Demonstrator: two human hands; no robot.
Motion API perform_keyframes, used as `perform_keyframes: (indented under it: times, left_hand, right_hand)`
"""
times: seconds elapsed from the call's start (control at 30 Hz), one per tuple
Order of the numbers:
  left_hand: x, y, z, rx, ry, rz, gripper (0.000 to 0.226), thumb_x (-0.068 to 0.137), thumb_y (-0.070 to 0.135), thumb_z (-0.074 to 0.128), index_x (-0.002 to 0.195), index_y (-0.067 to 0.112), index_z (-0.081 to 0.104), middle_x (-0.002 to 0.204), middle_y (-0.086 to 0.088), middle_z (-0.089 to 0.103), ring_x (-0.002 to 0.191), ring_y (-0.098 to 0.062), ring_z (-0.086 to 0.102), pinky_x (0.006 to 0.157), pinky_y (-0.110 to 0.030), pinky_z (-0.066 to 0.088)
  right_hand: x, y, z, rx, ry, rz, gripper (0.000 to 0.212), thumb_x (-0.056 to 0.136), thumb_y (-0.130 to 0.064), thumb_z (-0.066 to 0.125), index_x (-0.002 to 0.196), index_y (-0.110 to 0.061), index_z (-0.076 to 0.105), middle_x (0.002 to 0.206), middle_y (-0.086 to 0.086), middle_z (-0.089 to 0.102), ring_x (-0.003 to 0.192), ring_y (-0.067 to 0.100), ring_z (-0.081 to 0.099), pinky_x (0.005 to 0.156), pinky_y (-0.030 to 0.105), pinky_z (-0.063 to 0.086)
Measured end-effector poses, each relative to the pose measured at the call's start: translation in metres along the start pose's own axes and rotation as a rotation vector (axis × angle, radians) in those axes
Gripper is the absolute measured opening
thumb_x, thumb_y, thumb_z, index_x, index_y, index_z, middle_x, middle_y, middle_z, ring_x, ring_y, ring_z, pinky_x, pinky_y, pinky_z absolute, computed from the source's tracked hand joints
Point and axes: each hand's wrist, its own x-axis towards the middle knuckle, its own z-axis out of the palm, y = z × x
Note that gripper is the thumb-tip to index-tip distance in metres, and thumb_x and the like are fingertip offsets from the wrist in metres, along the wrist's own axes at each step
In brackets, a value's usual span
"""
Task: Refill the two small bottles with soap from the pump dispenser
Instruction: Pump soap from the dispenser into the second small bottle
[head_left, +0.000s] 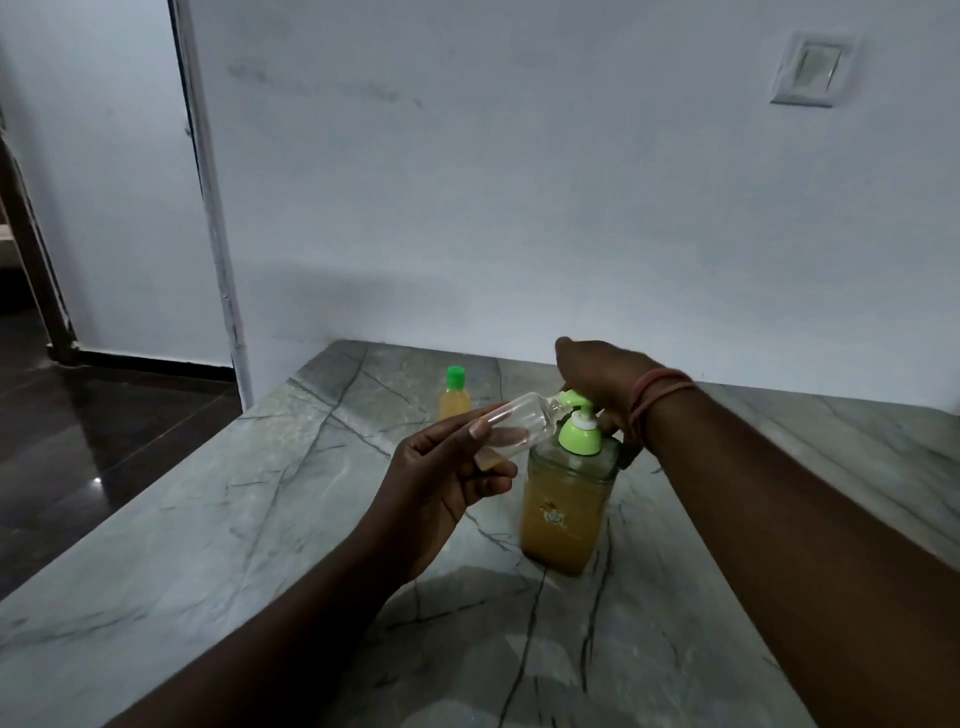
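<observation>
The left hand holds the clear small bottle tilted, fingers clamped round its base, so its mouth meets the nozzle of the pump dispenser on the worktop. The right hand rests on the pump head, presumably ready to press; its finger positions are hidden. A capped, filled bottle stands farther left.

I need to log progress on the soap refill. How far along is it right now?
One small bottle stands capped on the counter, full of yellow soap, so it looks done. The left hand holds the second, nearly empty clear bottle tilted with its mouth at the pump dispenser spout, while the right hand rests on the pump head. Filling and capping it remain.
</observation>
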Motion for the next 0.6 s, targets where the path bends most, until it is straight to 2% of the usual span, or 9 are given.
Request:
perform_keyframes:
  times: [0.03,0.13,0.2,0.27,0.33,0.4,0.47,0.53,0.6]
  left_hand:
    - [0.001,0.0,-0.001,-0.003,0.002,0.0,0.058,0.071,0.043,0.083,0.119,0.012,0.073,0.118,-0.022,0.071,0.08,-0.021,0.069,0.07,-0.027,0.057]
    - [0.002,-0.001,0.0,0.002,0.007,-0.002,0.044,0.082,0.033,0.074,0.12,0.011,0.072,0.117,-0.022,0.071,0.08,-0.021,0.07,0.07,-0.027,0.057]
    - [0.001,-0.002,0.001,0.015,0.013,-0.004,0.037,0.086,0.027,0.066,0.119,0.011,0.072,0.115,-0.019,0.072,0.08,-0.021,0.069,0.069,-0.027,0.058]
    - [0.0,-0.002,0.0,0.016,0.019,-0.004,0.034,0.086,0.027,0.065,0.116,0.013,0.074,0.113,-0.018,0.073,0.079,-0.021,0.069,0.069,-0.027,0.058]
    - [0.0,-0.001,0.0,0.026,0.022,-0.005,0.034,0.088,0.026,0.06,0.116,0.013,0.074,0.114,-0.019,0.072,0.079,-0.02,0.068,0.07,-0.027,0.057]
    - [-0.001,-0.001,0.001,0.031,0.022,-0.008,0.035,0.089,0.026,0.058,0.118,0.013,0.072,0.116,-0.02,0.071,0.08,-0.021,0.068,0.071,-0.027,0.057]
    - [-0.001,-0.001,0.002,0.031,0.025,-0.01,0.035,0.088,0.026,0.059,0.117,0.015,0.073,0.118,-0.02,0.071,0.082,-0.021,0.069,0.072,-0.028,0.058]
    - [-0.001,-0.001,0.001,0.03,0.023,-0.01,0.033,0.088,0.026,0.059,0.115,0.016,0.075,0.117,-0.02,0.071,0.082,-0.022,0.07,0.071,-0.028,0.058]
    - [0.0,-0.002,0.0,0.031,0.016,-0.001,0.032,0.088,0.025,0.058,0.114,0.016,0.076,0.115,-0.018,0.072,0.082,-0.021,0.07,0.071,-0.027,0.058]
  right_hand:
    - [0.0,-0.001,0.003,-0.001,0.06,-0.017,0.029,0.103,-0.012,0.023,0.107,-0.003,0.05,0.116,0.021,0.051,0.107,0.031,0.051,0.087,0.03,0.038]
    - [0.005,0.001,0.006,-0.154,0.069,-0.045,0.037,0.104,-0.007,0.023,0.129,0.007,0.047,0.132,0.025,0.049,0.121,0.036,0.049,0.079,0.027,0.032]
    - [0.003,0.003,0.008,-0.23,0.022,-0.057,0.037,0.103,-0.005,0.024,0.129,0.01,0.047,0.132,0.027,0.05,0.117,0.037,0.05,0.077,0.025,0.03]
    - [-0.005,0.001,0.008,-0.279,0.014,-0.052,0.037,0.102,-0.004,0.025,0.126,0.009,0.051,0.127,0.025,0.053,0.102,0.032,0.051,0.076,0.025,0.031]
    - [-0.01,-0.002,0.008,-0.248,0.001,-0.037,0.038,0.102,-0.004,0.025,0.126,0.009,0.05,0.122,0.024,0.054,0.102,0.032,0.051,0.081,0.029,0.037]
    - [-0.013,-0.006,0.005,-0.255,-0.007,-0.046,0.04,0.104,-0.01,0.023,0.134,0.006,0.044,0.135,0.023,0.048,0.121,0.035,0.048,0.096,0.032,0.038]
    - [-0.012,-0.01,-0.001,-0.277,0.006,-0.04,0.045,0.105,-0.021,0.019,0.14,-0.002,0.038,0.143,0.019,0.042,0.129,0.033,0.044,0.105,0.033,0.034]
    - [-0.01,-0.01,-0.004,-0.281,0.017,-0.046,0.046,0.105,-0.023,0.017,0.141,-0.003,0.037,0.141,0.018,0.044,0.13,0.032,0.043,0.107,0.034,0.034]
    - [-0.009,-0.006,0.002,-0.298,0.014,-0.07,0.042,0.105,-0.016,0.019,0.135,0.001,0.042,0.129,0.018,0.05,0.125,0.033,0.046,0.1,0.032,0.036]
